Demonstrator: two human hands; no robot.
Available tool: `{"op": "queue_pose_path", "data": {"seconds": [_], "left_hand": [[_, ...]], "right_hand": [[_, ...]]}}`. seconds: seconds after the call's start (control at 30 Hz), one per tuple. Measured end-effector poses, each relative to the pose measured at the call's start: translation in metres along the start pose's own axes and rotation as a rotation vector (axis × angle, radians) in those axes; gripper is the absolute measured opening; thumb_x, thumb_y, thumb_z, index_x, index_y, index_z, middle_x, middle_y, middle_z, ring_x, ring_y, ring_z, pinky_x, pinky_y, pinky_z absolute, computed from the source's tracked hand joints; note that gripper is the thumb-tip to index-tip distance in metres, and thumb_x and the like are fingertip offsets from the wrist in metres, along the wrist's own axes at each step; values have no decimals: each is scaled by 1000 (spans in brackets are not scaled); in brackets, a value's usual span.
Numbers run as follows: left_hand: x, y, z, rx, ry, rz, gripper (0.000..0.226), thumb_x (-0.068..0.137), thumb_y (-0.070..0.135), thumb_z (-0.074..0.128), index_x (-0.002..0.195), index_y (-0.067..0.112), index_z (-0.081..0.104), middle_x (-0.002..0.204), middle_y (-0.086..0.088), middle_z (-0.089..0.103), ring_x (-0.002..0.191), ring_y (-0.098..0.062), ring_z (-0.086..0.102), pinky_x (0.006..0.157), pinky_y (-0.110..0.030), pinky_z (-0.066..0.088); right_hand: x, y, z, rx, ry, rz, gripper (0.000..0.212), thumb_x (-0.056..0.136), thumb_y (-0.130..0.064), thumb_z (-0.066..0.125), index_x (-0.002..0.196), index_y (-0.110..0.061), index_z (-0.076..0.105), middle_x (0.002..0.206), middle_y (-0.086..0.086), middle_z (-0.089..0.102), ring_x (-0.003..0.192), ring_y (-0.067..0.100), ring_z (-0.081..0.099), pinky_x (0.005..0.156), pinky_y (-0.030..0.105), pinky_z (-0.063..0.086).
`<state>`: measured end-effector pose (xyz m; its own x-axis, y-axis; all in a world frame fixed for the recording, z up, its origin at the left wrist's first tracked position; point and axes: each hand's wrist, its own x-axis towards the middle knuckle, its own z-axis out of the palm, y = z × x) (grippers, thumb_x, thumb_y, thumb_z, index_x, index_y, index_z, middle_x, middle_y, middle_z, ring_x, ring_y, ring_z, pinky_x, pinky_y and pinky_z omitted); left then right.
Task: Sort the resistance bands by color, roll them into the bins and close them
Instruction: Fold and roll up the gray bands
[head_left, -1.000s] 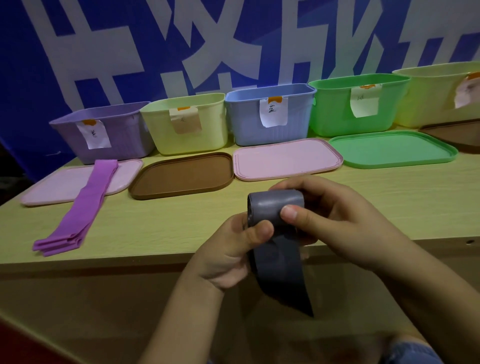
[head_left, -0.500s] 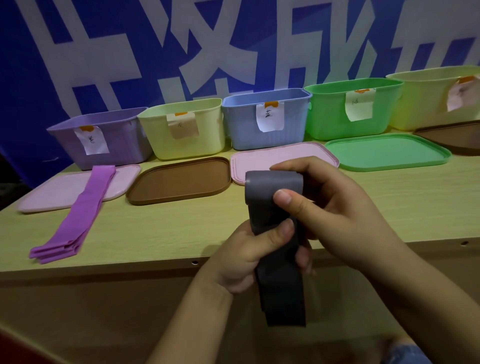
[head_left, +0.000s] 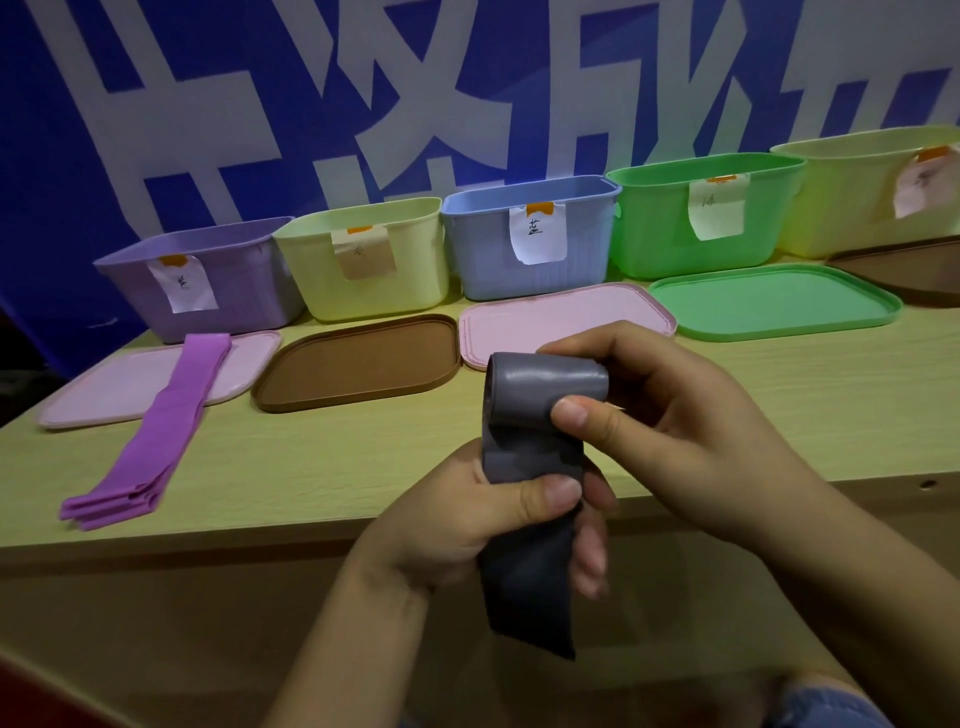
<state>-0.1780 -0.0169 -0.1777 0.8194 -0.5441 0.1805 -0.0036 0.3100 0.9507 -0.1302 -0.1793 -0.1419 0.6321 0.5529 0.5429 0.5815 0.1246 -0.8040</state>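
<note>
At the centre of the frame we hold the grey band (head_left: 540, 415) in the air just in front of the table (head_left: 779, 415) edge, its upper end already wound into a short roll and its loose tail hanging down toward the bottom of the frame. Our right hand (head_left: 675, 415) curls round the roll, thumb pressed on its near face and fingers wrapped behind it; our left hand (head_left: 478, 519) pinches the flat strip just below, thumb in front and fingers behind. To roll well, we judge that we should keep the strip taut between the two hands, feed it up evenly so the edges stack flush, and not loosen the thumb on the roll, since the rubbery band looks likely to spring open. Beyond, toward the left of the frame, the purple band (head_left: 150, 431) lies folded flat on the table, its far end resting on a pink lid (head_left: 104, 384). Across the upper middle stand open bins in a row: purple bin (head_left: 234, 296), pale yellow bin (head_left: 405, 280), blue bin (head_left: 582, 249), green bin (head_left: 654, 234), and another yellow bin (head_left: 841, 202) at the right edge, each with a paper label we cannot read. A brown lid (head_left: 358, 364), a second pink lid (head_left: 571, 317) and a green lid (head_left: 774, 301) lie before them, none yet fitted.
</note>
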Motion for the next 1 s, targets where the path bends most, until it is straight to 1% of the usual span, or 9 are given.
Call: {"op": "queue_pose_path", "data": {"seconds": [0.13, 0.23, 0.3, 0.37, 0.5, 0.63, 0.8, 0.9, 1.0], "left_hand": [[-1, -8, 2, -15, 26, -18, 23, 90, 27, 63, 98, 5, 63, 67, -2, 56, 54, -11, 53, 63, -29, 54], [-1, -13, 1, -8, 109, -3, 52, 79, 50, 69, 100, 5, 56, 61, -2, 55, 50, -12, 51, 58, -29, 52], [3, -13, 5, -41, 199, -10, 71, 63, 69, 70, 104, 12, 61, 56, -3, 54, 46, -13, 50, 54, -29, 50], [8, -12, 9, -52, 281, -17, 75, 50, 82, 65, 92, 21, 71, 52, -4, 54, 44, -15, 49, 53, -30, 49], [11, -14, 10, 28, 393, -15, 80, 44, 90, 59, 78, 19, 71, 53, -9, 54, 46, -19, 50, 55, -32, 48], [11, -14, 10, 143, 487, -4, 81, 54, 88, 57, 92, 17, 71, 54, -13, 55, 46, -22, 52, 55, -31, 46], [8, -13, 10, 288, 576, -11, 64, 74, 64, 51, 95, 5, 65, 63, -19, 62, 56, -29, 60, 61, -35, 49], [4, -9, 11, 241, 531, 11, 43, 73, 51, 58, 95, 15, 67, 76, -16, 66, 66, -28, 65, 63, -36, 54], [3, -4, 12, 160, 454, 26, 26, 71, 37, 65, 91, 21, 71, 78, -12, 68, 70, -27, 66, 66, -36, 55]], "right_hand": [[-5, 5, 3, -108, -25, -34, 26, 83, -32, 61, 105, -20, 55, 96, -8, 65, 90, 6, 63, 71, 27, 54], [-9, 10, 6, -133, -43, -68, 24, 83, -30, 62, 105, -26, 52, 102, -10, 62, 91, 2, 61, 72, 15, 49], [-9, 14, 8, -177, -44, -96, 27, 84, -32, 59, 110, -29, 51, 113, -5, 59, 105, 6, 59, 84, 23, 51], [-9, 19, 8, -211, -42, -107, 32, 84, -34, 56, 114, -31, 48, 118, -4, 58, 113, 8, 57, 92, 31, 50], [-7, 25, 4, -205, -57, -91, 32, 83, -34, 55, 114, -31, 48, 125, -6, 57, 120, 6, 53, 97, 36, 48], [-6, 28, 4, -180, -62, -84, 30, 83, -30, 59, 112, -26, 52, 122, -6, 59, 118, 4, 54, 97, 28, 47], [-3, 34, -3, 24, -117, 100, 29, 76, -14, 67, 101, -23, 56, 115, -10, 63, 108, 3, 60, 85, 20, 50], [-1, 31, -15, 168, -191, 218, 26, 79, -31, 69, 104, -30, 62, 108, -4, 65, 93, 11, 65, 80, 25, 52], [2, 27, -18, 261, -230, 309, 39, 80, -53, 64, 112, -31, 63, 99, 2, 66, 85, 13, 65, 79, 29, 53]]}}
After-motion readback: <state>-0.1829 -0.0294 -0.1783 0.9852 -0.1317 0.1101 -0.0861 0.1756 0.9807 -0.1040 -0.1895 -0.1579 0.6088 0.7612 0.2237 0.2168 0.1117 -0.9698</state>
